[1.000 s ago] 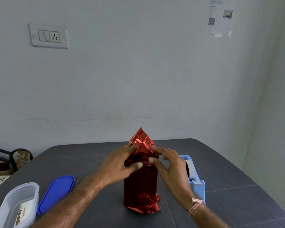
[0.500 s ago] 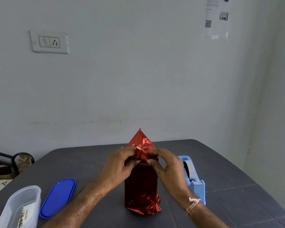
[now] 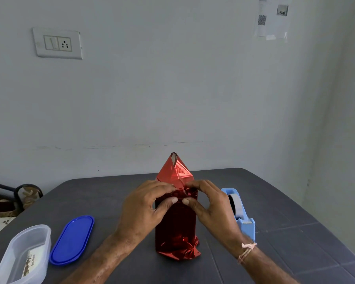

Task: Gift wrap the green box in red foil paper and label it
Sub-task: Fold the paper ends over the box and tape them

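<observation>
Both hands are curled and gripping at the upper end of the box (image 3: 175,228), which stands upright near the middle of the dark worktop (image 3: 285,201), fully covered by the red foil paper (image 3: 173,173) so that none of its own colour shows. The left hand (image 3: 146,203) comes in from 8 o'clock and pinches the crumpled foil at the top front edge between bent fingers above and thumb below. The right hand (image 3: 209,203) comes in from 4 o'clock and pinches the same fold in mirror fashion. The two thumb tips lie just beside each other on the front face, whether touching cannot be told. Behind the fingers, at 12 o'clock, a loose flap of foil rises to a point with its tip slightly split open. At the foot of the box the foil is gathered and wrinkled against the worktop. A pale thread band (image 3: 246,250) circles the right wrist. Taking the box as the dial's centre, a light blue tape dispenser (image 3: 242,212) stands near it at 3 o'clock, partly hidden by the right hand and wrist. A blue oval lid (image 3: 72,239) lies flat at 9 o'clock, apart from the box, and a clear plastic container (image 3: 23,255) with something printed inside sits just beyond the lid at 8 o'clock. On the wall a switch plate (image 3: 57,43) is at 10 o'clock and a taped sheet (image 3: 273,19) at 1 o'clock
</observation>
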Demonstrator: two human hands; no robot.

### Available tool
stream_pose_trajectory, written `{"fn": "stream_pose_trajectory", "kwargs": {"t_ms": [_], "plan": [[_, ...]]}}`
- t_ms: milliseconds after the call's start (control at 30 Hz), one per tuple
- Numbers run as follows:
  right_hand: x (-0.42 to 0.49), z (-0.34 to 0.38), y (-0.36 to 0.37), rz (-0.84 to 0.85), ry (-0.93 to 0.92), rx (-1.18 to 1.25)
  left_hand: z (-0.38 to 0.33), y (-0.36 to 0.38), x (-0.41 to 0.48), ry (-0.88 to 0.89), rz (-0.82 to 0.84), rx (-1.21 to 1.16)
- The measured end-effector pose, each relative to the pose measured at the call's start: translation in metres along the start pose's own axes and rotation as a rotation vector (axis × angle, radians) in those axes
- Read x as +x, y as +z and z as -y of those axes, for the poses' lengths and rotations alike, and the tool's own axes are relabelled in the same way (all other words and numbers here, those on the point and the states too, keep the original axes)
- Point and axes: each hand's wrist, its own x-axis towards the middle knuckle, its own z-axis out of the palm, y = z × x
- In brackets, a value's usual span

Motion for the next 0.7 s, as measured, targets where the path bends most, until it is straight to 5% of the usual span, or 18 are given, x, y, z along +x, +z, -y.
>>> {"fn": "stream_pose_trajectory", "kwargs": {"t_ms": [367, 567, 700], "plan": [[0.004, -0.003, 0.001, 0.024, 0.007, -0.068, -0.007, -0.002, 0.005, -0.021, -0.042, 0.011], [0.012, -0.002, 0.006, -0.011, 0.060, -0.034, -0.004, -0.008, 0.028, -0.261, -0.033, -0.440], [0.014, -0.005, 0.007, -0.026, 0.100, 0.013, 0.022, -0.004, 0.016, -0.411, 0.076, -0.412]]}}
